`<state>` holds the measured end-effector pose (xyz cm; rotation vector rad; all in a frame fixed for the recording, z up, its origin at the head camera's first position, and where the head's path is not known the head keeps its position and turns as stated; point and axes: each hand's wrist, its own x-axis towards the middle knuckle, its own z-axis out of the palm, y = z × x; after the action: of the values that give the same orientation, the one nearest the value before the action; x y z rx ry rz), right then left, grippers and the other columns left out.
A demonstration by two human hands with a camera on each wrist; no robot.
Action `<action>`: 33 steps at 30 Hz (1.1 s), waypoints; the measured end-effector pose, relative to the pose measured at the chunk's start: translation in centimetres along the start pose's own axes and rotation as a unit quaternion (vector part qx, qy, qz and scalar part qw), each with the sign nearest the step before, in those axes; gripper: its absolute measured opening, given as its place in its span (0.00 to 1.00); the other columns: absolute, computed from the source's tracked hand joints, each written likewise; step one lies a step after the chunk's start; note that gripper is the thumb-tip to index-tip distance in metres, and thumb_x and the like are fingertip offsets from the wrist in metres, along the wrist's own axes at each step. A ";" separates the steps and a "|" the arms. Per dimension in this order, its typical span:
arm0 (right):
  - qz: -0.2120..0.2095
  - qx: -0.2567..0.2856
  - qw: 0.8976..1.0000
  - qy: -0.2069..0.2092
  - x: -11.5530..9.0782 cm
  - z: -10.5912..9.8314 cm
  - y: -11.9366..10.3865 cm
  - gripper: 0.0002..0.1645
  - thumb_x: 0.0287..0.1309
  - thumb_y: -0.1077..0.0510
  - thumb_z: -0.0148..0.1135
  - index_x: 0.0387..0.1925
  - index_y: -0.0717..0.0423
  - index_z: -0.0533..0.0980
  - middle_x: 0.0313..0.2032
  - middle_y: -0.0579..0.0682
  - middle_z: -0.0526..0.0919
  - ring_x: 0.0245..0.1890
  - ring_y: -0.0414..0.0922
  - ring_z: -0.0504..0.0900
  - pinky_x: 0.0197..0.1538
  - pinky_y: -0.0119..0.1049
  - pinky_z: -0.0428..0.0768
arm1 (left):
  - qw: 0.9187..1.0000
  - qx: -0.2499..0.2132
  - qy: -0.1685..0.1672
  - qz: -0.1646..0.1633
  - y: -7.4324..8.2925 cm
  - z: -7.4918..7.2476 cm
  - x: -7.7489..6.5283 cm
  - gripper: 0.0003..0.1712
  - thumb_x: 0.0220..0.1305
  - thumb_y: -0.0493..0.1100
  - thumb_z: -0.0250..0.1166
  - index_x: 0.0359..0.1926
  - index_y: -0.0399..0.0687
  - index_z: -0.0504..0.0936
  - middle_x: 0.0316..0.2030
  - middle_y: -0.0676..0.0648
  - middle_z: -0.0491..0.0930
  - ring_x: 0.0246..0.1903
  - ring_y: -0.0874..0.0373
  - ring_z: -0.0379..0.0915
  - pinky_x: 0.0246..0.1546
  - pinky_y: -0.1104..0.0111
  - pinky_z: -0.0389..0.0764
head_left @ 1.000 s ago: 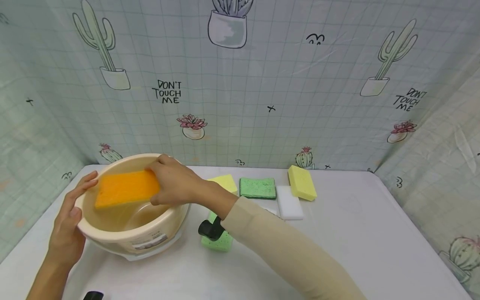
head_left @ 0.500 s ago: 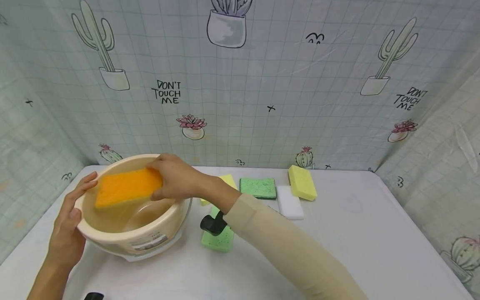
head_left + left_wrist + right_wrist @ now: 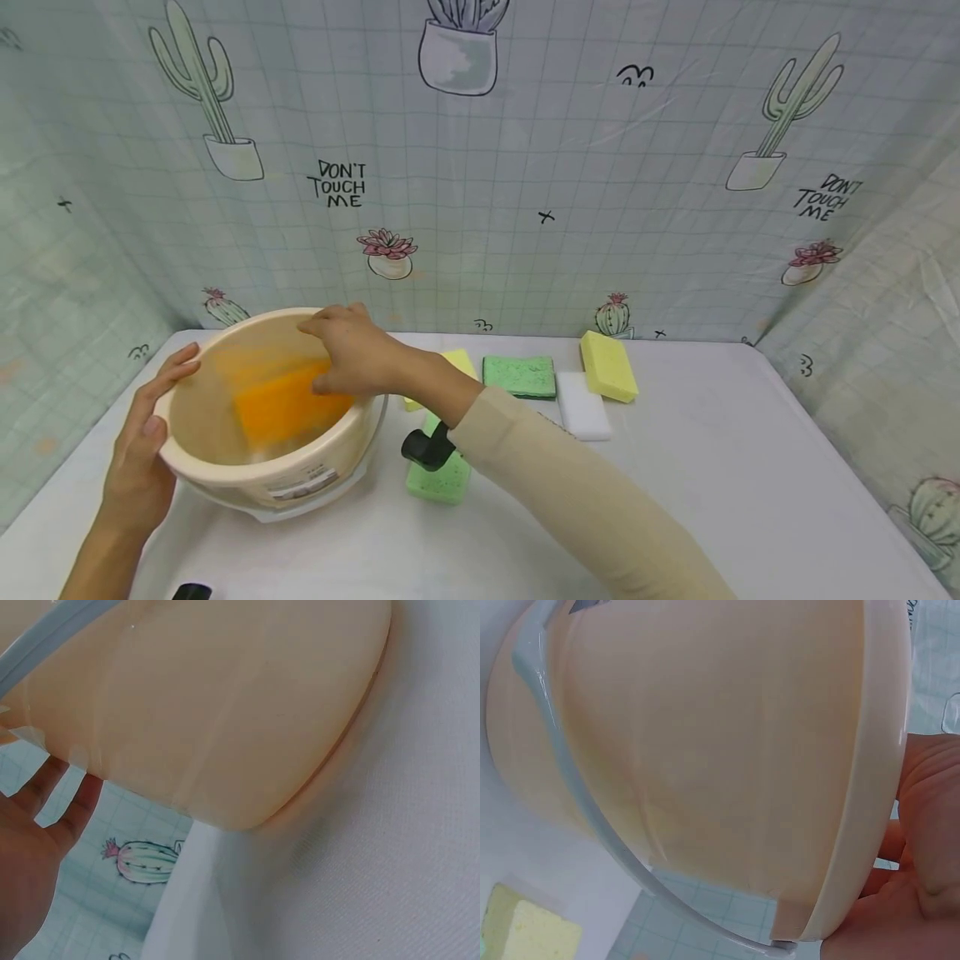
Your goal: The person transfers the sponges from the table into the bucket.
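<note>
A cream bucket (image 3: pixel 225 473) with a pale bail handle (image 3: pixel 615 832) stands at the table's left. My left hand (image 3: pixel 138 471) holds its left rim, thumb and fingers spread along the edge; in the left wrist view, fingers (image 3: pixel 79 810) touch the outer wall. Inside the bucket, an orange sponge (image 3: pixel 281 408) is blurred, low and to the right. My right hand (image 3: pixel 363 354) is over the right rim, fingers apart from thumb, above the sponge and seemingly free of it. The right wrist view shows this hand (image 3: pixel 922 877) at the rim, its fingertips hidden.
Right of the bucket lie light green sponges (image 3: pixel 438 479), a yellow sponge (image 3: pixel 459 361) partly behind the right arm, a darker green sponge (image 3: pixel 519 377), a white sponge (image 3: pixel 583 408) and another yellow sponge (image 3: pixel 609 367). A patterned curtain (image 3: pixel 480 183) surrounds the table.
The orange sponge, earlier pinched in my right hand near the rim, has dropped down and rightward inside the bucket. My right fingers have parted. The left hand has stayed on the rim.
</note>
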<state>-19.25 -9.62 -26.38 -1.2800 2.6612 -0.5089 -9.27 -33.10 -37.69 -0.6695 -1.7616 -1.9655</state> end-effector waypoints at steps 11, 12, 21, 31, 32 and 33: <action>-0.021 0.043 0.998 0.041 -0.8 -0.6 0.9 0.34 0.57 0.53 0.66 0.65 0.52 0.69 0.63 0.48 0.70 0.63 0.47 0.60 0.60 0.33 0.63 | 1.000 0.002 -0.001 0.001 0.0 -0.2 -0.1 0.29 0.70 0.41 0.39 0.68 0.32 0.58 0.72 0.39 0.44 0.70 0.49 0.36 0.67 0.71 0.45; -0.023 0.049 0.997 0.046 -1.0 -0.7 1.1 0.33 0.58 0.53 0.65 0.65 0.52 0.69 0.63 0.48 0.70 0.63 0.46 0.60 0.61 0.34 0.62 | 1.000 0.002 -0.001 0.001 0.0 -0.2 0.0 0.29 0.70 0.41 0.39 0.68 0.31 0.58 0.72 0.39 0.44 0.70 0.49 0.36 0.67 0.71 0.46; -0.034 0.114 0.989 0.083 -3.8 -1.4 3.6 0.32 0.58 0.54 0.65 0.64 0.52 0.69 0.63 0.48 0.69 0.58 0.44 0.66 0.53 0.26 0.70 | 1.000 0.008 0.000 -0.007 0.1 -0.1 0.2 0.29 0.70 0.42 0.40 0.68 0.32 0.58 0.72 0.40 0.44 0.70 0.49 0.37 0.66 0.72 0.48; -0.056 0.175 0.978 0.101 -6.8 -0.8 5.9 0.29 0.60 0.56 0.64 0.63 0.53 0.70 0.60 0.47 0.70 0.51 0.44 0.71 0.48 0.32 0.77 | 1.000 0.016 0.004 -0.014 0.1 -0.1 0.2 0.29 0.70 0.42 0.40 0.68 0.33 0.58 0.72 0.40 0.43 0.70 0.48 0.37 0.66 0.72 0.49; -0.056 0.175 0.978 0.102 -7.0 -0.7 6.2 0.29 0.60 0.55 0.64 0.63 0.52 0.70 0.60 0.47 0.71 0.50 0.44 0.72 0.48 0.31 0.77 | 1.000 0.015 0.005 -0.015 0.2 -0.1 0.1 0.29 0.70 0.42 0.40 0.68 0.33 0.58 0.72 0.40 0.43 0.70 0.49 0.37 0.66 0.72 0.49; -0.054 0.175 0.978 0.104 -7.3 -0.5 6.4 0.29 0.60 0.55 0.65 0.63 0.52 0.71 0.59 0.46 0.71 0.50 0.43 0.72 0.47 0.31 0.77 | 1.000 0.015 0.005 -0.014 0.1 -0.1 0.1 0.30 0.70 0.42 0.40 0.68 0.33 0.58 0.72 0.40 0.43 0.70 0.49 0.37 0.66 0.72 0.49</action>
<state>-19.47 -0.11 -28.35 -1.3266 2.5075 -1.1268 -9.28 -33.27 -37.54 -0.6258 -1.8006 -1.9526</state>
